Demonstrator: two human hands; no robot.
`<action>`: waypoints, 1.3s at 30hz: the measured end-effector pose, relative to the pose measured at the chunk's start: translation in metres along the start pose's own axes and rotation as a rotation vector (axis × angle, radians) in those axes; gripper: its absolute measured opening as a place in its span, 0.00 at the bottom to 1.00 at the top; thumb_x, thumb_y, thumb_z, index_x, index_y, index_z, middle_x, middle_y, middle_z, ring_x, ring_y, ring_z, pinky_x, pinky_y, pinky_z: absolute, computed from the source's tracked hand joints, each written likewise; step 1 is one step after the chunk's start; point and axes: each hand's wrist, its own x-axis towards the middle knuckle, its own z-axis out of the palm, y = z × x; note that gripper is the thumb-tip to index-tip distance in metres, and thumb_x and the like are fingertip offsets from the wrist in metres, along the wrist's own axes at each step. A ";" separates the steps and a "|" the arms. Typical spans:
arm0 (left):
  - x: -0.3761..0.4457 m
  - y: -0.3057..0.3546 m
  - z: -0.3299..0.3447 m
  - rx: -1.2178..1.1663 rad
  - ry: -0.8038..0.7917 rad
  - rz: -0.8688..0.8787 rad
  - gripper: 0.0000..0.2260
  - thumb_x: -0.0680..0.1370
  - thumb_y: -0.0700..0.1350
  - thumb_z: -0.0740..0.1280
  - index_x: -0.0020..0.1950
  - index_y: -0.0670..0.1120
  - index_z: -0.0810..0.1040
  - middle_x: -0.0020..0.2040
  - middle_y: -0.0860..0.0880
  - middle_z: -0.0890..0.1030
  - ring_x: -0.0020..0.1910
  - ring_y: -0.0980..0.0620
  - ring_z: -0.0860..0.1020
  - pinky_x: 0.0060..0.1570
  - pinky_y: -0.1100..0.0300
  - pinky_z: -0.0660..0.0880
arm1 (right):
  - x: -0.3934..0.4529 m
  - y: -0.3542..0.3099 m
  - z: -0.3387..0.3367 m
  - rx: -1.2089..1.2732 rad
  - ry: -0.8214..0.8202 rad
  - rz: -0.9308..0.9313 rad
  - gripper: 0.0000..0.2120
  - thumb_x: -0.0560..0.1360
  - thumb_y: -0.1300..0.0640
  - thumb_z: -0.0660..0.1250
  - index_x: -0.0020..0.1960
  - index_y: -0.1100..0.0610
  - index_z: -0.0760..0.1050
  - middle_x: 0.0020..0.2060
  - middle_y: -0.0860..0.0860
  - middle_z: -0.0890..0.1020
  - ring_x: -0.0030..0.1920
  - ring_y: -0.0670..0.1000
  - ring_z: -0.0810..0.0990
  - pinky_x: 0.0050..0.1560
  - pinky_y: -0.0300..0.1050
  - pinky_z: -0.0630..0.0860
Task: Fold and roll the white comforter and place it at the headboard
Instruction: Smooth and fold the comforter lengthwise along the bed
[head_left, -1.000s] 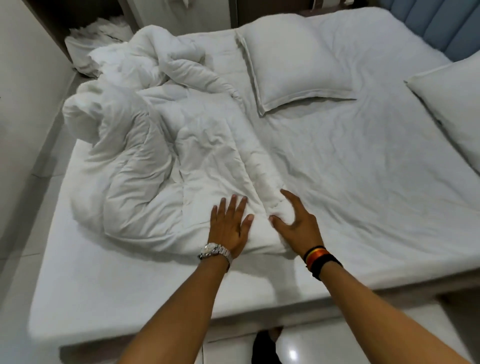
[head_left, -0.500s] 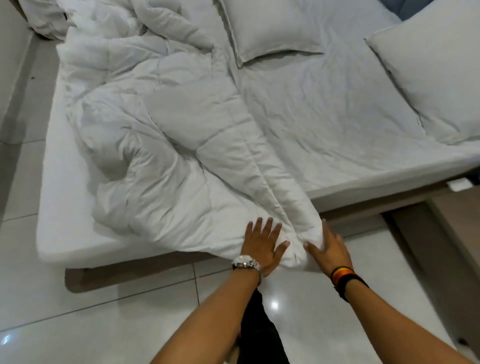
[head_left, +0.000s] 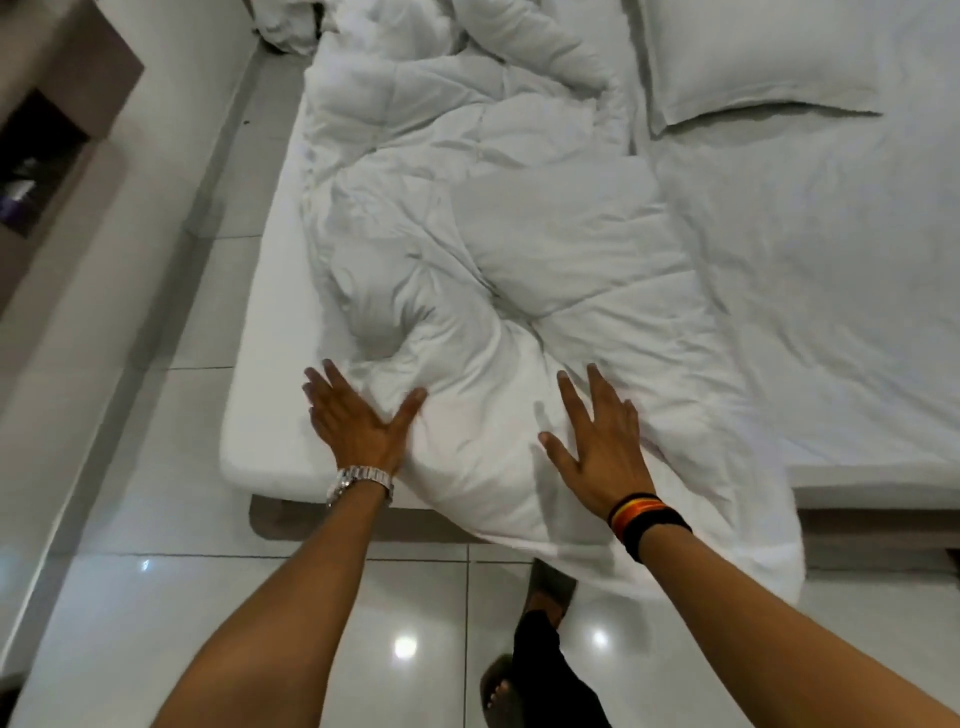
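The white comforter (head_left: 519, 249) lies crumpled along the left half of the bed (head_left: 831, 312), and its near end hangs over the bed's edge toward the floor. My left hand (head_left: 358, 421), with a silver watch, rests flat on the comforter's left side, fingers spread. My right hand (head_left: 597, 441), with dark and striped wristbands, lies flat on the comforter further right, fingers also spread. Neither hand grips the fabric. The headboard is out of view.
A white pillow (head_left: 753, 52) lies at the top right of the bed. Glossy white floor tiles (head_left: 156, 597) surround the bed's near corner. A brown cabinet (head_left: 57, 130) stands at the left wall. My feet (head_left: 545, 649) are on the floor below the hanging comforter.
The comforter's near end has been drawn over the bed's edge. My hands have moved apart and now lie flat on it. The view has shifted toward the bed's left corner.
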 end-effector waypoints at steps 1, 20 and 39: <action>0.017 -0.004 -0.002 -0.027 -0.073 -0.029 0.66 0.63 0.78 0.70 0.85 0.48 0.38 0.85 0.42 0.49 0.84 0.41 0.48 0.80 0.40 0.44 | 0.018 -0.007 0.006 0.002 -0.016 -0.035 0.37 0.84 0.37 0.57 0.87 0.44 0.44 0.86 0.55 0.42 0.86 0.57 0.44 0.84 0.63 0.41; -0.012 -0.035 -0.091 -0.234 -0.115 -0.129 0.55 0.59 0.71 0.79 0.80 0.63 0.55 0.57 0.52 0.83 0.50 0.48 0.83 0.46 0.58 0.79 | 0.076 -0.104 0.074 0.110 -0.138 -0.066 0.36 0.81 0.26 0.49 0.83 0.31 0.37 0.87 0.48 0.43 0.86 0.52 0.44 0.82 0.66 0.40; -0.025 -0.178 -0.112 0.078 -0.234 0.038 0.39 0.82 0.59 0.65 0.85 0.45 0.50 0.78 0.39 0.70 0.76 0.40 0.68 0.74 0.45 0.63 | -0.005 -0.110 0.115 -0.328 -0.109 0.198 0.35 0.85 0.36 0.54 0.87 0.46 0.47 0.86 0.56 0.42 0.86 0.60 0.42 0.81 0.72 0.44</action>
